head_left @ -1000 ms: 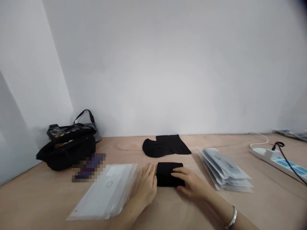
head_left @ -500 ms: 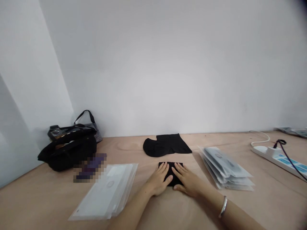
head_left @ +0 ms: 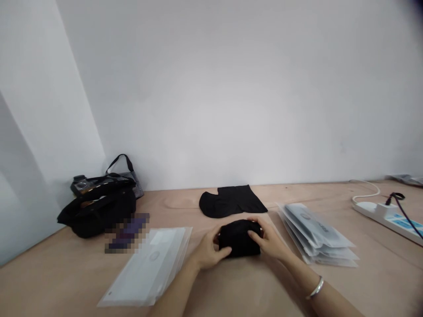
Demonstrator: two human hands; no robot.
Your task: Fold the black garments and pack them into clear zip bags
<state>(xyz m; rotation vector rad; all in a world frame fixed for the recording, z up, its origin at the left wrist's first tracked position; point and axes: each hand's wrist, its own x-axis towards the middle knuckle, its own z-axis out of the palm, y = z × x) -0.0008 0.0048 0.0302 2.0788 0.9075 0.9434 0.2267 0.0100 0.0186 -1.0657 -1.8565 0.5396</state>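
Note:
A folded black cloth (head_left: 239,240) is gripped at both sides, bulging upward in the middle. My left hand (head_left: 210,251) has its thumb on the cloth's front left and its fingers curled behind the left edge. On the opposite side, my right hand (head_left: 268,239) pinches the cloth with the thumb on top and fingers at the far right edge. Behind them, a second black cloth piece (head_left: 233,201), rounded at its left end, lies flat on the table (head_left: 244,286).
Translucent pouches (head_left: 145,268) lie at the left, and a stack of filled pouches (head_left: 315,233) at the right. Beyond that stack is a white power strip (head_left: 393,218) with cables. A black bag (head_left: 99,215) and a striped bag (head_left: 136,184) stand back left.
Both hands were spread flat on the folded cloth. Now their fingers have curled round its sides, and the cloth has bulged up. The view has shifted slightly.

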